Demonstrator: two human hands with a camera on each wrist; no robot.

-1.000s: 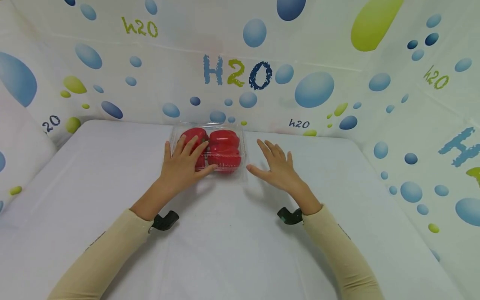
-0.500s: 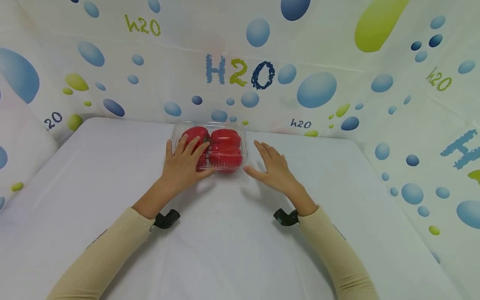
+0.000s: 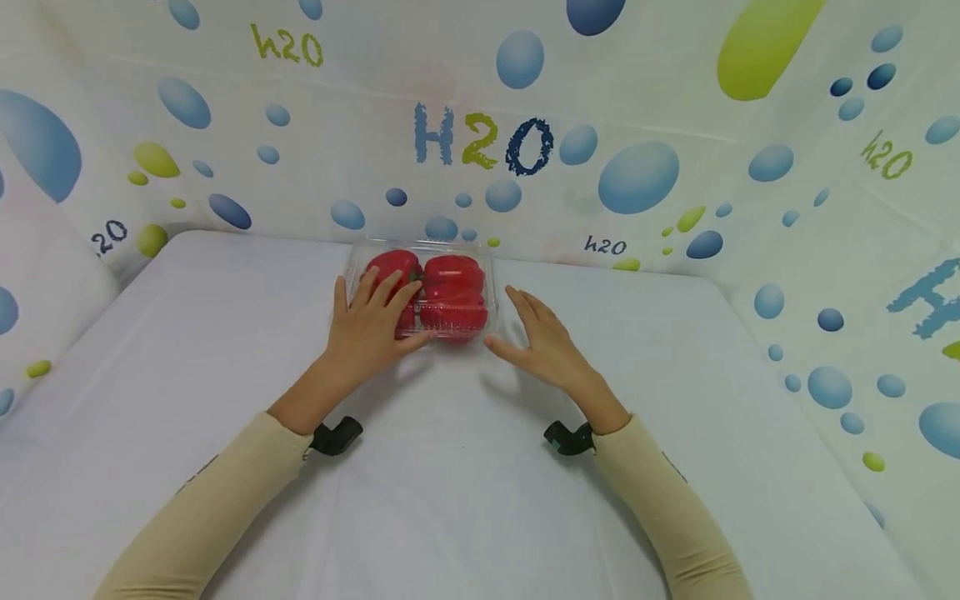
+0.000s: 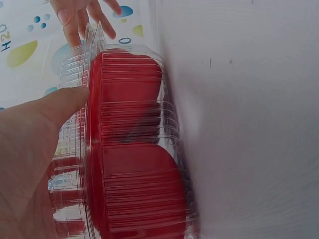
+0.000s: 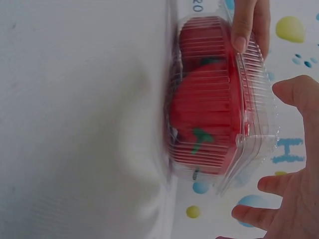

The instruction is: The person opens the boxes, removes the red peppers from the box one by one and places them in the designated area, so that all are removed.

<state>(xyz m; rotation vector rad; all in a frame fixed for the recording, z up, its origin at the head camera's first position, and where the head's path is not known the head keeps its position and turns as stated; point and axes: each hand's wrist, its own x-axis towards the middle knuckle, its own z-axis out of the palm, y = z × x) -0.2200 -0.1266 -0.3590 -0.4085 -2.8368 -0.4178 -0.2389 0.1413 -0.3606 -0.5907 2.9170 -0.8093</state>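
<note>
A clear plastic clamshell box (image 3: 489, 292) sits near the far edge of the table with several red bell peppers (image 3: 453, 271) inside. My left hand (image 3: 367, 329) lies spread over the left part of its lid, thumb along the front. In the left wrist view that thumb (image 4: 72, 99) touches the rim of the box (image 4: 92, 129). Off the box's right side, my right hand (image 3: 550, 346) is held with fingers extended and thumb apart, holding nothing. Green pepper stems (image 5: 202, 139) show through the ribbed wall in the right wrist view.
A white cloth covers the table (image 3: 450, 500). Behind it and along both sides hangs a white sheet (image 3: 360, 92) printed with blue and green drops and H2O lettering. Dark wrist devices (image 3: 339, 436) jut inward from both cuffs.
My right hand has drifted left, closer to the box, and its fingers have drawn nearer together. My left hand keeps its place on the lid. The head view has shifted slightly.
</note>
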